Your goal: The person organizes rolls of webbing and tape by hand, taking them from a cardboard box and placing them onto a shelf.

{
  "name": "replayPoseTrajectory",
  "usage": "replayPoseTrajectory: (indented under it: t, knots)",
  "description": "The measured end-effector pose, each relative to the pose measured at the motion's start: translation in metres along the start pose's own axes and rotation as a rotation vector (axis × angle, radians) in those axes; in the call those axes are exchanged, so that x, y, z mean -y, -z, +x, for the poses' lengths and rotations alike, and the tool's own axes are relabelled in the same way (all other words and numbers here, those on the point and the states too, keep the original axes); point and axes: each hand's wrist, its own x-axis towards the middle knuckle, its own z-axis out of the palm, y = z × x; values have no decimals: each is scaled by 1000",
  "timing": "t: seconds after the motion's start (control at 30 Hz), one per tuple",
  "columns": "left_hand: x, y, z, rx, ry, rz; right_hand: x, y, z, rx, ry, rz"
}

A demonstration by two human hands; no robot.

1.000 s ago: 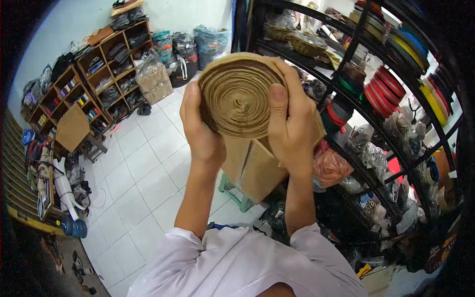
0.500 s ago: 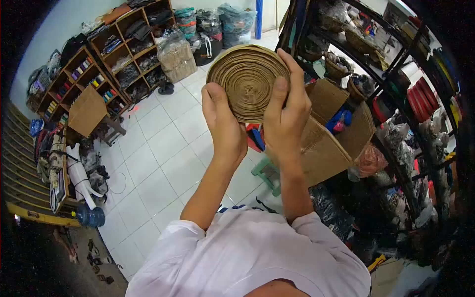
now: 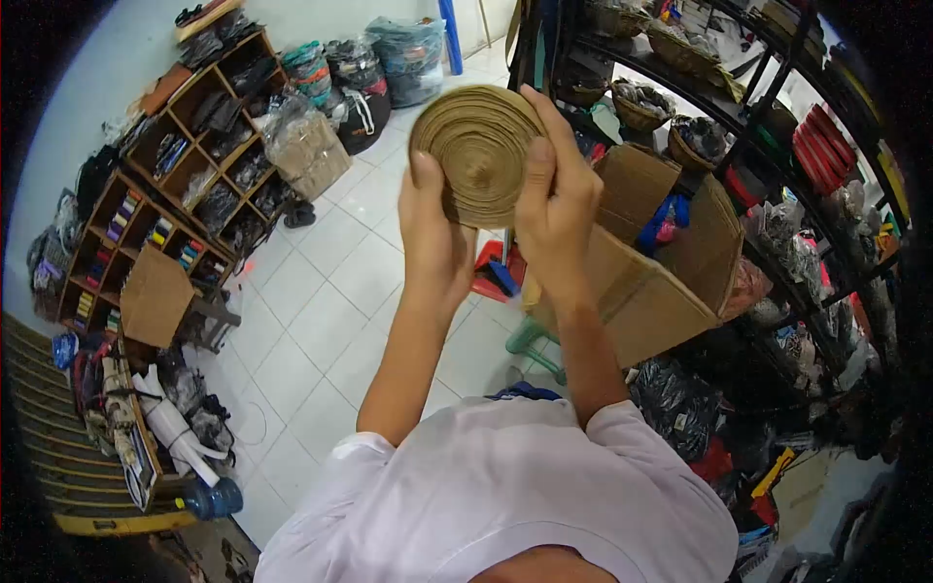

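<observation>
A round, tan-brown roll (image 3: 478,160) of coiled strip is raised in front of me, its flat spiral face toward the camera. My left hand (image 3: 432,228) grips its left and lower side, the thumb resting on the face near the edge. On the right side my right hand (image 3: 556,209) holds it, the thumb at the rim and the fingers stretched along the outer edge. Both palms press against the roll. The fingers behind it are mostly hidden.
An open cardboard box (image 3: 641,306) stands to the right beside a black rack (image 3: 743,126) of baskets. A wooden shelf (image 3: 185,117) with thread spools is at the left. Below the hands are a green stool (image 3: 533,335) and a red tray (image 3: 498,282).
The view has turned slightly, so the shelves and box appear shifted. Both hands still hold the roll, now tilted a little differently and slightly lower in its far edge.
</observation>
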Motion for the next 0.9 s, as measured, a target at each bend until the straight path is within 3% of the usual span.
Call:
replayPoseTrajectory:
  t: [0.03,0.07,0.1,0.13,0.2,0.27,0.33,0.37,0.47,0.53,0.63,0.7,0.8,0.9]
  knots:
    - [3,2,6,51,126,-23,-7,8,8,67,-77,17]
    - [1,13,22,64,132,-25,-14,17,18,136,-152,33]
    - [-7,31,40,140,105,269,-21,26,26,225,-231,94]
    - [-8,38,56,221,75,564,-30,27,29,208,-235,79]
    - [-2,10,77,393,-21,644,-53,30,38,439,-134,20]
    - [21,1,106,365,-100,706,-77,17,37,383,-43,-51]
    - [41,-10,125,192,-47,434,-91,8,36,-24,-449,179]
    - [54,-13,136,98,-46,343,-105,0,31,-138,-394,212]
    - [81,-17,165,35,-11,170,-124,-13,25,-180,-413,126]
    - [90,-18,188,62,19,112,-126,-19,30,-187,-523,171]
    - [99,-6,228,124,259,-34,-150,-23,33,-82,-437,158]
    - [109,7,258,181,389,-72,-163,-23,44,199,-222,-217]
    - [119,19,293,249,604,-113,-169,-35,57,225,-386,-249]
    - [129,23,313,416,706,-130,-182,-52,68,144,-358,-514]
